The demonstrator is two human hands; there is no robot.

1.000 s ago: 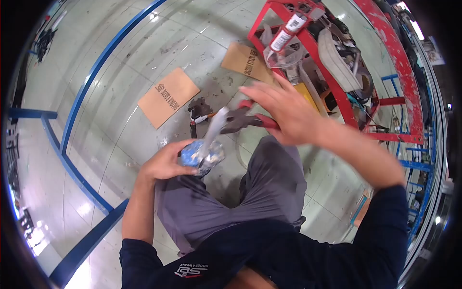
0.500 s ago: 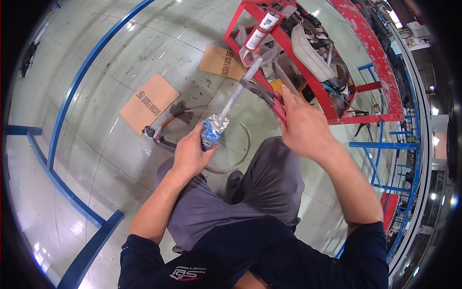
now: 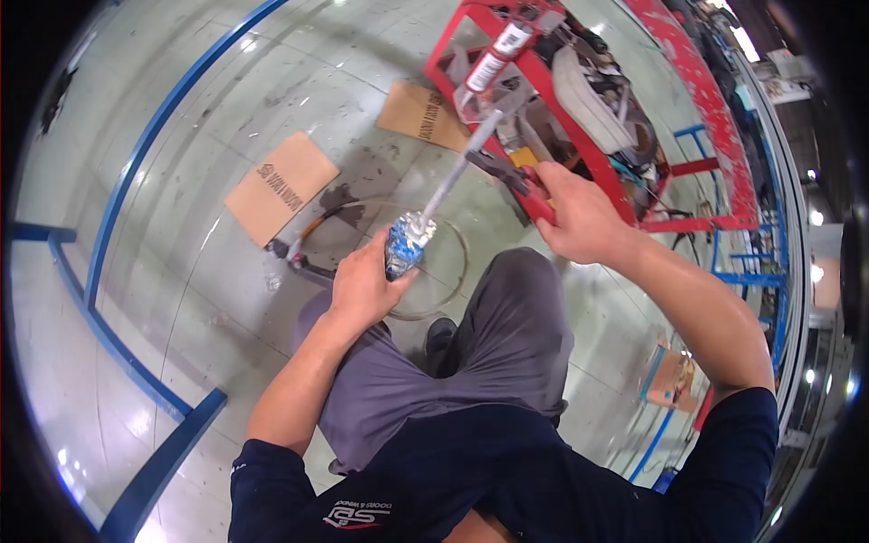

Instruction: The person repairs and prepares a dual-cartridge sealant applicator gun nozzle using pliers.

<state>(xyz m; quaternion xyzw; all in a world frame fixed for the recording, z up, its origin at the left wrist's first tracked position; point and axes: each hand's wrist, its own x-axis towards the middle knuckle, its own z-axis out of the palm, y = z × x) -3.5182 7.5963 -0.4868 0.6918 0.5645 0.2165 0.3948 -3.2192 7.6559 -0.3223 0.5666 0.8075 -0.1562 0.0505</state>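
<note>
Below the nozzle, my left hand (image 3: 364,282) is wrapped around a blue, sealant-smeared tube (image 3: 404,250). A long pale nozzle (image 3: 445,188) rises from the tube's crusted end and tilts up to the right. My right hand (image 3: 584,217) is closed on the red handles of a pair of pliers (image 3: 516,179). The dark jaws of the pliers are at the nozzle's upper part, a little below its tip. Both hands are held out over my knees.
A red cart (image 3: 625,195) with tools and a sealant cartridge (image 3: 496,59) stands front right. Two cardboard pieces (image 3: 282,187) (image 3: 421,116) lie on the floor near a coiled hose (image 3: 466,244). A blue metal frame (image 3: 136,172) curves along the left.
My right hand and the pliers have shifted slightly right, and my right elbow has swung outward. The nozzle and tube have moved a little to the right in view.
</note>
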